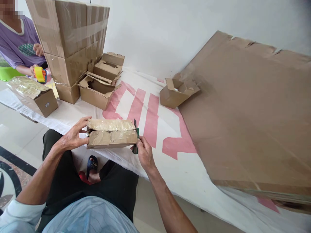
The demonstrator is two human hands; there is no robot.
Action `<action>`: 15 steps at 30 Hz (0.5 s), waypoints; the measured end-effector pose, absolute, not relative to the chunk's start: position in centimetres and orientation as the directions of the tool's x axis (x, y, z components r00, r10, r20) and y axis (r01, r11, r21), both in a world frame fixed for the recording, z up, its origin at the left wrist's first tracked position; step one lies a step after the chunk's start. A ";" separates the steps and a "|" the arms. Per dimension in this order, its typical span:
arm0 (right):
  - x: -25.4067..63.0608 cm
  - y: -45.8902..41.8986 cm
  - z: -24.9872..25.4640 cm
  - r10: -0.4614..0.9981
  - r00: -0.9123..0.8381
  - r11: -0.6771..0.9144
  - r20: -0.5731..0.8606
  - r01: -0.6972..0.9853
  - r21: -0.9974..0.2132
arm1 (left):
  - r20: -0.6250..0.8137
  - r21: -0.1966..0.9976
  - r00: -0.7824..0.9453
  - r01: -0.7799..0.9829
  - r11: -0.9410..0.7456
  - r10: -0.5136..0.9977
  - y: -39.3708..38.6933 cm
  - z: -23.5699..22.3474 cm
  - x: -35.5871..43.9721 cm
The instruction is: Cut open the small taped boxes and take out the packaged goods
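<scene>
A small cardboard box (113, 137) lies at the table's near edge, its top flaps covered with clear tape and a gap along the seam. My left hand (76, 136) grips its left end, with the thumb at the front and the fingers behind. At the right end, my right hand (145, 152) is closed round a slim black-and-green hand tool (135, 137), held upright against the box. The tool's exact kind is hard to make out, as my fingers cover part of it.
Taped cartons (73, 38) are stacked at the back left beside open boxes (96, 92). A taped box (45, 100) stands left. Another open box (173, 94) touches a large cardboard slab (252, 116). A co-worker (23, 48) holds a yellow tape dispenser (39, 74).
</scene>
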State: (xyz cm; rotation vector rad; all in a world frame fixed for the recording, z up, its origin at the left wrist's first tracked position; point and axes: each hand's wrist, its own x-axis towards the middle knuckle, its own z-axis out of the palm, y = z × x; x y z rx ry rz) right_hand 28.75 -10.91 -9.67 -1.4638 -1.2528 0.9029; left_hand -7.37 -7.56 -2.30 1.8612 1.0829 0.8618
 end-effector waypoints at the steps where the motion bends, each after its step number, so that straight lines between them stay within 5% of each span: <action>1: 28.7 -11.0 -9.7 0.979 0.197 -0.001 0.052 0.261 -0.965 | 0.158 0.874 0.412 0.365 -0.321 0.897 -7.6 -2.1 -7.3; 15: 28.8 -11.5 -10.0 0.975 0.221 -0.045 0.012 0.252 -0.967 | 0.297 0.842 0.277 0.376 -0.387 0.914 -7.7 -2.5 -4.6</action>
